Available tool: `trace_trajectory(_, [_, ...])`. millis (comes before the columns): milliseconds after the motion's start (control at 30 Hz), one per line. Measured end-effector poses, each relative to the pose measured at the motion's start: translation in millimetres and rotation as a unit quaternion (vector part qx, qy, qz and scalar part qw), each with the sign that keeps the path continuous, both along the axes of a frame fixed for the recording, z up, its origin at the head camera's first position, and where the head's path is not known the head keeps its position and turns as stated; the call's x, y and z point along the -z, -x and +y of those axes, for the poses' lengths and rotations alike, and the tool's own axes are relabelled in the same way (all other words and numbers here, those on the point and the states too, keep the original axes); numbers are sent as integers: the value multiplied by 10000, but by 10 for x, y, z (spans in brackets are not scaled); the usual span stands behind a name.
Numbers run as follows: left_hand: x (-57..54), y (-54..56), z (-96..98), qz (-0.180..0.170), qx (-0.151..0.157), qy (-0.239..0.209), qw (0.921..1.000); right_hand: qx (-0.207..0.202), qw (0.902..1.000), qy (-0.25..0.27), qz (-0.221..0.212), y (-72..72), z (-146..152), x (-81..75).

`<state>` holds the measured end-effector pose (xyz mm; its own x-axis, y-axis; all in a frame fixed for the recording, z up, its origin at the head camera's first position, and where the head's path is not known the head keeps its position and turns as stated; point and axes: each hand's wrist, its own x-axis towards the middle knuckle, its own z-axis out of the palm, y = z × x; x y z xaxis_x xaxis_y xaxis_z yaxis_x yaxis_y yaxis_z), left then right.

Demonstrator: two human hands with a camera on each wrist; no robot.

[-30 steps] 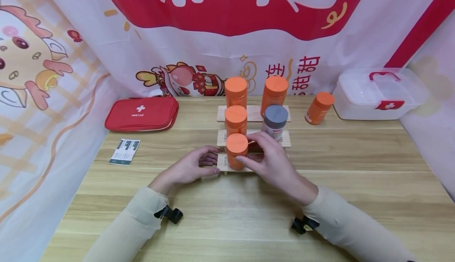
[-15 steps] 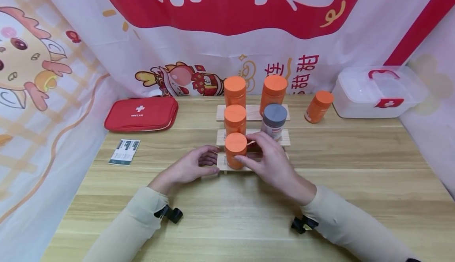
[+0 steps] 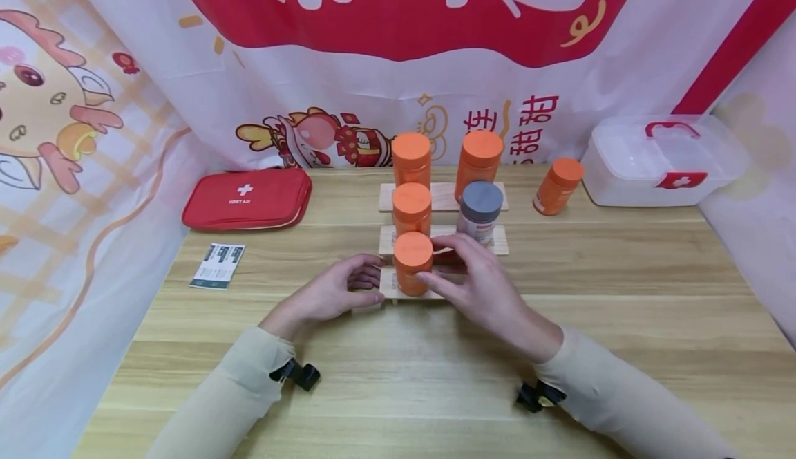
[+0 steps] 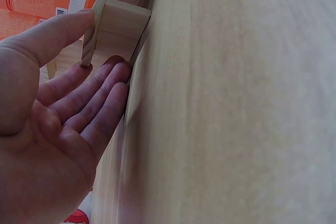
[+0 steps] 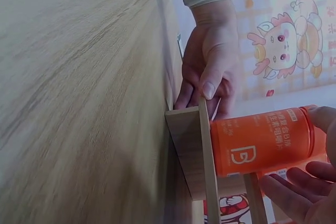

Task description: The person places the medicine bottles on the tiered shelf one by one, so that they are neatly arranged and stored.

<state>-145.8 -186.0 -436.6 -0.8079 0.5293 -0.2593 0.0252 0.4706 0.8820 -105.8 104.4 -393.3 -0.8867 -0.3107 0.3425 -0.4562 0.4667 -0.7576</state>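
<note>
A three-tier wooden rack (image 3: pixel 387 285) stands mid-table, bearing several upright bottles. At its lowest shelf's left end is my left hand (image 3: pixel 332 289); in the left wrist view its thumb and index finger pinch the shelf edge, other fingers extended below. On that lowest shelf stands an orange pill bottle (image 3: pixel 412 276). My right hand (image 3: pixel 485 293) holds this bottle from the right, thumb in front and index finger near the cap, the other fingers spread behind. Behind it are another orange bottle (image 3: pixel 411 210) and a grey-capped bottle (image 3: pixel 480 213) on the middle tier.
Two orange bottles, left (image 3: pixel 411 155) and right (image 3: pixel 479 162), occupy the top tier. Another orange bottle (image 3: pixel 557 186) stands on the table beside a clear first-aid box (image 3: pixel 659 169). Leftward lie a red first-aid pouch (image 3: pixel 249 200) and a printed card (image 3: pixel 218 265). A printed cloth (image 3: pixel 373 72) hangs behind.
My right hand has shifted slightly right, its thumb sliding toward the bottle's right edge. The bottle stays on the lowest shelf, and my left hand keeps its place.
</note>
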Motion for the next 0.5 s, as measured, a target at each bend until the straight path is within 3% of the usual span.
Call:
trace_trajectory(300, [-11, -4, -3, 63, 26, 41, 10000, -48, 9995, -294, -75, -105, 207, -60])
trace_trajectory(500, [-19, -10, 6, 60, 15, 59, 10000, -49, 9990, -332, 305, -165, 384, -81])
